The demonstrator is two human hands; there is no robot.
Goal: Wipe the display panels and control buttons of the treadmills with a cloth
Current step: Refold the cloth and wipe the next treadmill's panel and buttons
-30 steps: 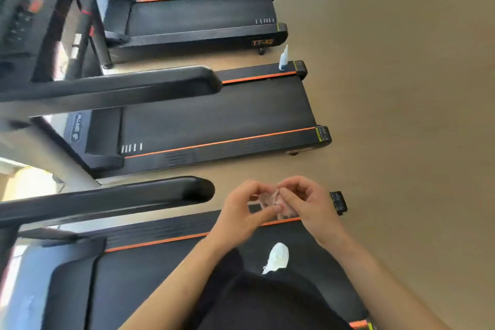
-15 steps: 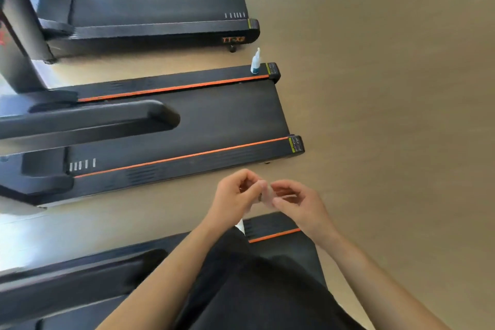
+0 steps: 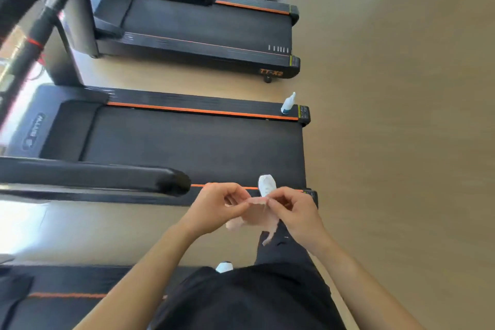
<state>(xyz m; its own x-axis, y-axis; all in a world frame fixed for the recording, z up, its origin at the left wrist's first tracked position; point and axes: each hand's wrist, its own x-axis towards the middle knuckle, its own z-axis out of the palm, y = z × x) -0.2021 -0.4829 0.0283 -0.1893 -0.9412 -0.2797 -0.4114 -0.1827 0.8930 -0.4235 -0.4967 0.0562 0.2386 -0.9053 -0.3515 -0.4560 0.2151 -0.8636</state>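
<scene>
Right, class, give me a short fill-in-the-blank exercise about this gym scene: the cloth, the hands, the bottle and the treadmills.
1. The pink cloth is held by ____ hands, the left hand and the right hand.
2. The small white bottle stands on a treadmill's side rail, near its ____ end.
3. The stripe along that rail is ____.
4. The person's shoe is ____ in colour.

Missing words: both; rear; orange; white

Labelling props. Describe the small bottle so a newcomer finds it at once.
Find the treadmill the person is stepping onto, just beyond the hands. On its far side rail, at the rear corner beside the floor, stands the bottle. It is the only small white upright thing among black decks and orange stripes.
</scene>
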